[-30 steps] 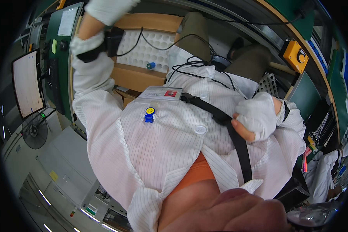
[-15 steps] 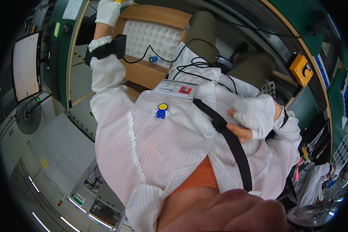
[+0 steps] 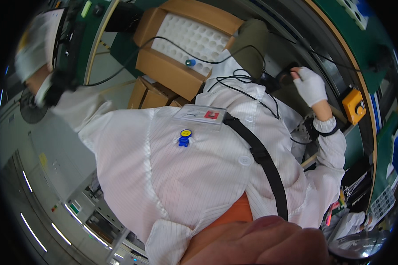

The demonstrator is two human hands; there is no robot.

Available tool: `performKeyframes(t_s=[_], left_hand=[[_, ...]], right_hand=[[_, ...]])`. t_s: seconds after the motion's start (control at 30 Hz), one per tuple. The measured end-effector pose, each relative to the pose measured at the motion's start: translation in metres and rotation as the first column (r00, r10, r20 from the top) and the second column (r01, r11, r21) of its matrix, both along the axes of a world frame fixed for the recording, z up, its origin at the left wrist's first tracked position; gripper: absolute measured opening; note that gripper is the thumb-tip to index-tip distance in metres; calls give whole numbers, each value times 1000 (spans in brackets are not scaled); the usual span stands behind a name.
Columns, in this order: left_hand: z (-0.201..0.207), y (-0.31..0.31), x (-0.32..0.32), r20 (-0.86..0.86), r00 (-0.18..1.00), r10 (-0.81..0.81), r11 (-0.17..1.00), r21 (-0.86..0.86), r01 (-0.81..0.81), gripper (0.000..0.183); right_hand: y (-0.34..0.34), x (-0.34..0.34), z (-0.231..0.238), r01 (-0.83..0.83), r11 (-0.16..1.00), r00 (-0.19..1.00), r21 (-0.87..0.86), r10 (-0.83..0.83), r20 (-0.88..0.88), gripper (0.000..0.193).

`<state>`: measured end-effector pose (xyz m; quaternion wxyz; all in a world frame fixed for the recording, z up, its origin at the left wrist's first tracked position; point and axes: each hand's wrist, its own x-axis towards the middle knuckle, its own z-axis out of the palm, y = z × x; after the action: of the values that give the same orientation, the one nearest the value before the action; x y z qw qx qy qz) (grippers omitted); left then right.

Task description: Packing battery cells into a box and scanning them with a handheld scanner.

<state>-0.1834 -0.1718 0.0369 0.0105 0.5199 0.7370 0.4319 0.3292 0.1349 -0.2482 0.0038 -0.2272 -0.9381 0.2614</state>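
Cardboard box (image 3: 163, 70) with white tray (image 3: 177, 34) stands near a green worktop (image 3: 89, 33).

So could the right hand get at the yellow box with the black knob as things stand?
Probably yes: the right hand appears close to the yellow box, with nothing visible between them, though depth is unclear.
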Motion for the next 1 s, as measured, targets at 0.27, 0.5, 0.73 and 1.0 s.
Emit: performKeyframes(t_s=[0.27,0.5,0.73,1.0], left_hand=[[-474,-3,44,-244,950,195,635,-707,-312,53],[-631,-42,26,254,923,-288,297,-893,338,26],[-637,-5,58,-18,940,-341,373,-920,118,26],[-609,-16,108,-267,931,-250,221,-952,-213,25]], right_hand=[[29,12,85,314,949,664,23,-202,-720,15],[114,72,114,783,622,388,5,-482,-785,30],[198,95,65,819,390,264,-421,-907,-327,74],[242,63,71,450,192,194,-872,-974,-114,48]])
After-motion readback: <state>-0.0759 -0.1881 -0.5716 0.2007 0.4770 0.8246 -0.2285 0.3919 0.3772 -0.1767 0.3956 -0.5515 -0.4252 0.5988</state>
